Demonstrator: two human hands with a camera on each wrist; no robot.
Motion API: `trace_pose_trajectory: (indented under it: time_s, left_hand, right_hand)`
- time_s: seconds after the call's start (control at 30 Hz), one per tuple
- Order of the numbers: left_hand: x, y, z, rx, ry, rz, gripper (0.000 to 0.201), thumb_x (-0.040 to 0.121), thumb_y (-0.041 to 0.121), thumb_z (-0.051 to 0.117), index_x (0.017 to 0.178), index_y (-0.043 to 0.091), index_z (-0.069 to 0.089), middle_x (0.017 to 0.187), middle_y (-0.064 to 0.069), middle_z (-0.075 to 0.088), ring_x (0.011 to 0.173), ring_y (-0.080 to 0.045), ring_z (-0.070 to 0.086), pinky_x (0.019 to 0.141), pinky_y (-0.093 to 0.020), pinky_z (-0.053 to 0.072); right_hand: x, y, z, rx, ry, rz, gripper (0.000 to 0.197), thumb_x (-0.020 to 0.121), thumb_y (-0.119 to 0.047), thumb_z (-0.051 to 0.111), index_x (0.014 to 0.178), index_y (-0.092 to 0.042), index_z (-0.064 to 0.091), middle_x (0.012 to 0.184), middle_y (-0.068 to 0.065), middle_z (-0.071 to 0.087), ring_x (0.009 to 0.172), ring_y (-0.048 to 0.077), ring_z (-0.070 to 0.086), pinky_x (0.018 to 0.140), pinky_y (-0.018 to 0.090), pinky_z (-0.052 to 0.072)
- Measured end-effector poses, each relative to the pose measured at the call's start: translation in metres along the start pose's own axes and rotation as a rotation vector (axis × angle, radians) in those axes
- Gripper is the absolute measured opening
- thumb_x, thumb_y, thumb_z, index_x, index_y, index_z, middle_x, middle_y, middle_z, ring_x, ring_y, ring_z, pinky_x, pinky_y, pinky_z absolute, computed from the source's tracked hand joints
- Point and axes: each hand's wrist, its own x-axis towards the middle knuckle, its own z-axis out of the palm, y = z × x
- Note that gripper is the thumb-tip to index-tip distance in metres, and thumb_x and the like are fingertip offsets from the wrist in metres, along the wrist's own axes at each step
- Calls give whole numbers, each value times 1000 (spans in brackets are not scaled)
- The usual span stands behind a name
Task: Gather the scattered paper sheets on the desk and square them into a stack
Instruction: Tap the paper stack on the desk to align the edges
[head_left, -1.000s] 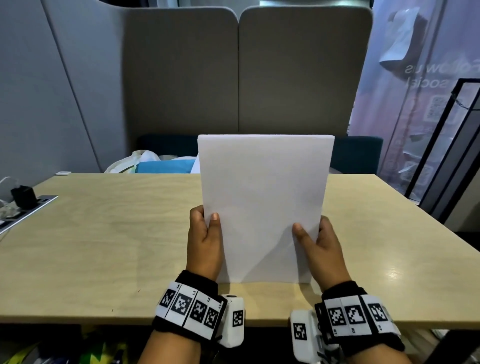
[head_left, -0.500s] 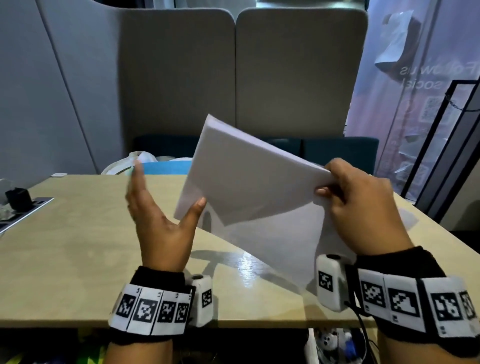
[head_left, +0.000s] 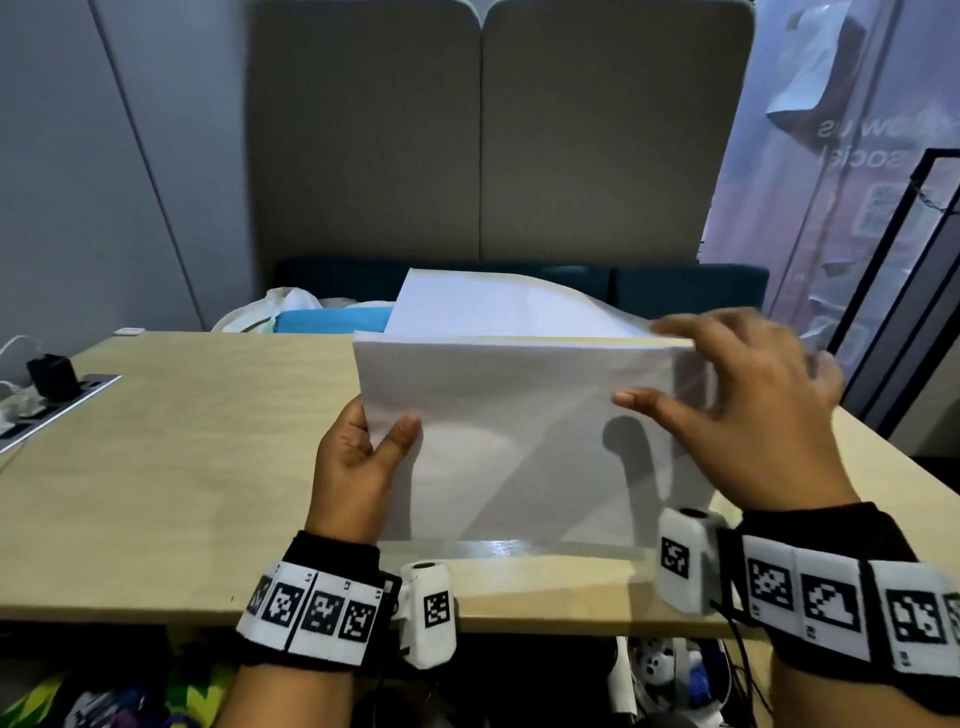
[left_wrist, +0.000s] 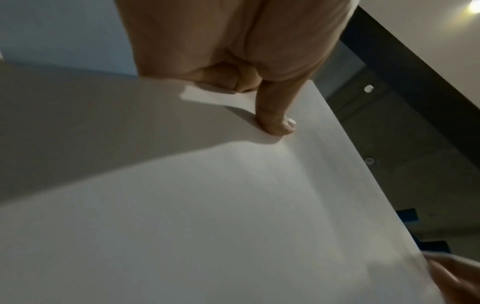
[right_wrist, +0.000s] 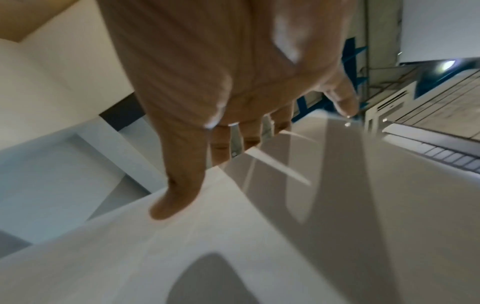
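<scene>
The paper stack (head_left: 514, 441) has swung from tilted to standing on the counter (head_left: 182, 441). Light, floppy — left hand (head_left: 358, 457) pinches its left edge, right hand (head_left: 748, 410) clasps the right top corner.

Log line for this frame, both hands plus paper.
left hand: grips paper stack | right hand: holds top corner | stack: upright on desk

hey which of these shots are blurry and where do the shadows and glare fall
Head view: mostly sharp, but the right hand is motion-smeared; its thumb shadows the paper stack, and glare streaks the desk under the stack. Left wrist view: soft, with a broad diagonal shadow across the paper. Right wrist view: blurriest, hand shadows on the sheets.
</scene>
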Motion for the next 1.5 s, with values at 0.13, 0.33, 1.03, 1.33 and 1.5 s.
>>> trace_pose_trajectory:
  time_s: [0.13,0.33,1.03,1.33,1.5]
  left_hand:
    - [-2,3,-8,-6,64,-18,30,83,14,61,112,23,61,110,1,71,106,-19,65,98,-38,50]
    - [0,-7,-4,88,71,-20,30,93,8,54,120,20,56,114,-1,68,107,-14,64,99,-38,49]
    - [3,-20,-15,124,52,-82,36,92,6,55,120,25,44,114,2,62,101,-11,60,90,-34,51]
    - [1,-8,-13,391,8,163,72,92,8,57,129,60,24,135,7,41,117,-1,50,92,-19,50]
    - [3,-6,-17,509,6,235,51,94,15,55,126,52,40,127,29,41,124,-20,47,101,-52,46]
  right_hand:
    - [-5,33,21,533,-80,260,115,49,-52,80,145,-41,18,147,-1,35,134,19,37,109,47,35]
    - [-23,46,78,1126,-76,448,24,83,-7,67,100,-24,62,89,-10,73,88,13,68,66,17,56]
    - [-27,42,99,1233,40,334,26,90,-5,59,110,-23,57,102,-5,67,92,11,65,73,20,52]
    - [-34,33,95,731,176,-18,50,94,-24,50,133,-52,35,118,-14,29,109,-22,35,95,9,33]
    - [-35,27,95,681,250,-49,39,95,-21,51,124,-47,47,117,-5,29,106,-22,36,90,-3,32]
